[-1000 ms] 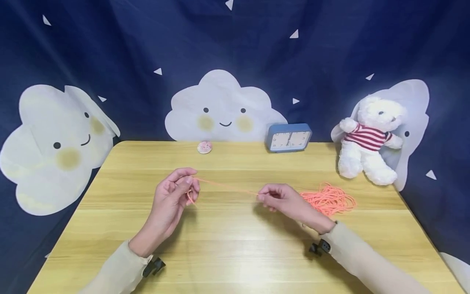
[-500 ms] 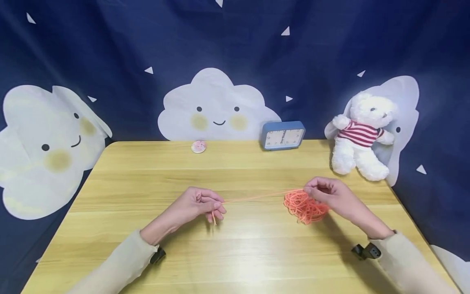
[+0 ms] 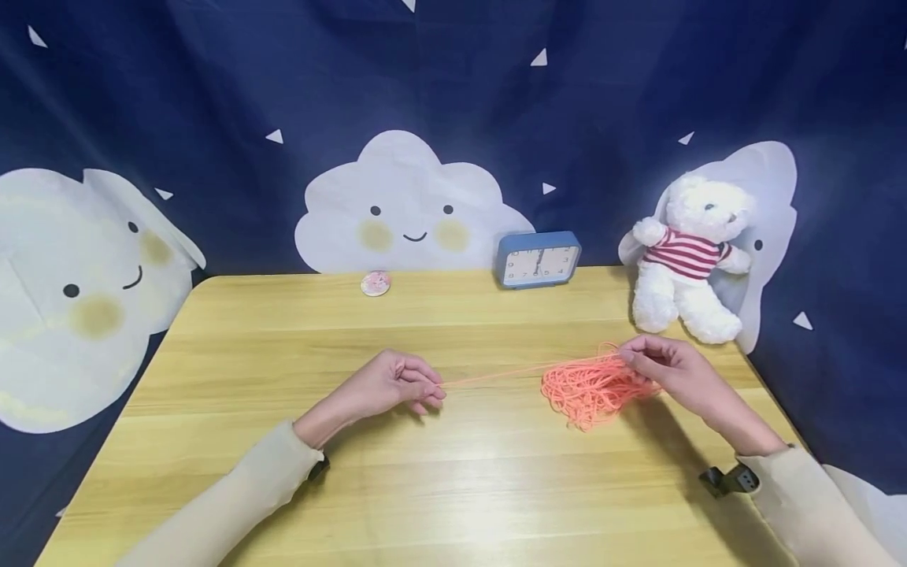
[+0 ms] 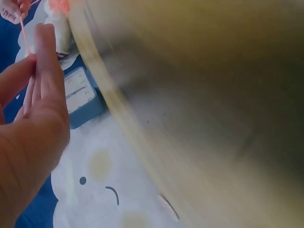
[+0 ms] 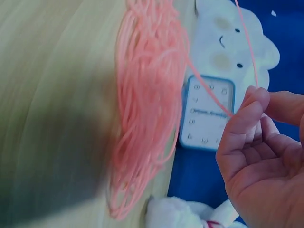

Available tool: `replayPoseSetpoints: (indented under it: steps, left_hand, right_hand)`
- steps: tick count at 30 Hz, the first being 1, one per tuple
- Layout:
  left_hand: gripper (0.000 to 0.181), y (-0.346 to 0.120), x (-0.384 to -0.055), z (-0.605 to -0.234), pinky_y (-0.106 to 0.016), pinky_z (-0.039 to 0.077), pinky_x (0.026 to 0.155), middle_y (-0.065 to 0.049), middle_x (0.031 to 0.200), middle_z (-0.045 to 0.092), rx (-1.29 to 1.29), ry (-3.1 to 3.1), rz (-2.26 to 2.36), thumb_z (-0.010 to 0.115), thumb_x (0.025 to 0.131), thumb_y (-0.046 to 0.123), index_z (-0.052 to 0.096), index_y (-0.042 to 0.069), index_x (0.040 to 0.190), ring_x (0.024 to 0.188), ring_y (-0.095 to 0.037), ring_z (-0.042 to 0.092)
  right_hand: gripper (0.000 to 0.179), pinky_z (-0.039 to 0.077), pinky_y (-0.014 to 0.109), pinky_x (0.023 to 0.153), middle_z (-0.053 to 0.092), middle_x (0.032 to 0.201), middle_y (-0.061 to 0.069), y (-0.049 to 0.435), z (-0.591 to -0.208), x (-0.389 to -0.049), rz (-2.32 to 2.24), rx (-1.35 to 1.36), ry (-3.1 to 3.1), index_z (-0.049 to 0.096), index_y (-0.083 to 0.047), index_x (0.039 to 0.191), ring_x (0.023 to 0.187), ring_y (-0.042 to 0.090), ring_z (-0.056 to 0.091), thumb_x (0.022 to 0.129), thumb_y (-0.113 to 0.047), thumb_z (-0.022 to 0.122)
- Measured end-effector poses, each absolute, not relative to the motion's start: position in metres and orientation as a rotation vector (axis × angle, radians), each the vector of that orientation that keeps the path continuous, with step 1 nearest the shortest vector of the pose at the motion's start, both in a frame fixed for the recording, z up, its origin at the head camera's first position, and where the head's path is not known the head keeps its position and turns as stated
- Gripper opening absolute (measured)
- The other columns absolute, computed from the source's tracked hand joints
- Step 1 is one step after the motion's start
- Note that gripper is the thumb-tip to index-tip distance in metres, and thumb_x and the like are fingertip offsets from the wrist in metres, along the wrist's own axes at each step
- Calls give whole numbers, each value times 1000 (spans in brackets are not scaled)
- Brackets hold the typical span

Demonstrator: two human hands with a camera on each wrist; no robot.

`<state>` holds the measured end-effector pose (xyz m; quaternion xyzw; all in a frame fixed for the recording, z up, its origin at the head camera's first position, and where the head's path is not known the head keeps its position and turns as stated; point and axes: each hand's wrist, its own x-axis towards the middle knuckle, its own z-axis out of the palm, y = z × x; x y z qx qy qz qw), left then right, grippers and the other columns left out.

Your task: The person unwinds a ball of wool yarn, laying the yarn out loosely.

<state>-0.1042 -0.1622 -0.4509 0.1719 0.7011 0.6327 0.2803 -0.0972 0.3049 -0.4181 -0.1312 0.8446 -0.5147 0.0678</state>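
Observation:
An orange cord (image 3: 496, 375) stretches nearly straight between my two hands above the table. My left hand (image 3: 397, 384) pinches its one end between thumb and fingers, left of the pile; the left wrist view shows the thumb pressed to the forefinger, with the cord (image 4: 25, 35) running off from there. At the right, my right hand (image 3: 666, 366) pinches the cord between thumb and forefinger, over the right part of a loose pile of orange cord (image 3: 591, 390). In the right wrist view a strand leads from the pile (image 5: 149, 80) up to the pinching fingertips (image 5: 256, 97).
A blue clock (image 3: 538, 260) stands at the back edge of the wooden table (image 3: 439, 480). To its left lies a small round pink-patterned disc (image 3: 375, 283). A white teddy bear (image 3: 686, 260) in a striped shirt sits at the back right. Behind hangs a dark blue curtain (image 3: 453, 71).
Both hands have moved rightward, the right one from left of the pile to over its right side. The cord stays taut between them. The head view has turned slightly right.

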Motion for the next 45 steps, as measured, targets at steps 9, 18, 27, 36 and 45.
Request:
replayPoseSetpoints:
  steps: [9,18,27,36,45]
  left_hand:
    - [13,-153,-109,-452,-39,64,65,-22,85,74,468,2150,1577,68,105,1,74,-11,102,67,-28,72]
    - [13,-130,-117,-454,-29,57,58,-10,77,72,457,2279,1412,69,104,1,76,-3,94,62,-24,70]
    - [14,-107,-124,-455,-19,36,47,-9,65,69,477,2401,1221,77,100,6,78,5,86,50,-16,61]
    - [9,-105,-133,-460,-22,45,52,-7,70,69,454,2379,1182,72,97,-4,77,3,94,53,-14,58]
    - [10,-101,-146,-461,-21,43,50,-4,68,68,514,2395,1162,78,98,4,79,6,88,51,-9,53]
  right_hand:
    - [20,56,28,63,68,85,1,322,-427,-109,-1494,-259,2594,70,10,116,76,11,61,109,-9,65]
    - [27,60,30,66,68,88,1,336,-441,-120,-1393,-166,2531,68,15,121,77,11,62,110,-9,64]
    - [20,50,27,61,68,87,5,341,-448,-120,-1141,-162,2693,75,7,109,71,11,56,106,-12,71]
    - [11,51,26,62,70,86,3,346,-454,-117,-1063,-229,2702,76,3,102,70,11,58,104,-7,71]
    - [6,49,26,64,69,89,3,351,-458,-111,-1020,-236,2702,75,-1,101,73,10,56,102,-6,73]
